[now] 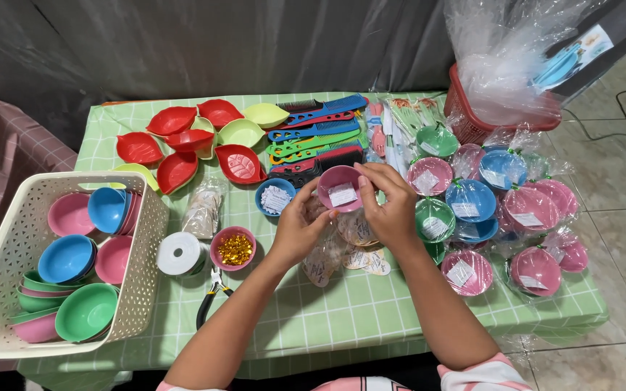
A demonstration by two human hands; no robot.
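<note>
On the green checked worktop (313, 311), a pink bowl (340, 187) with a white slip inside is held up mid-scene between both hands, left hand (300, 230) curled beneath its near-left side, right hand (389, 203) pinching its right rim, mouth facing the camera.

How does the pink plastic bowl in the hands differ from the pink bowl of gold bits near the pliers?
The held pink plastic bowl is tilted up off the table between the left hand and right hand; the pink bowl of gold bits sits flat on the green checked tablecloth. The held one carries a white paper slip, the other shiny gold pieces. Both are small, round and pink.
</note>
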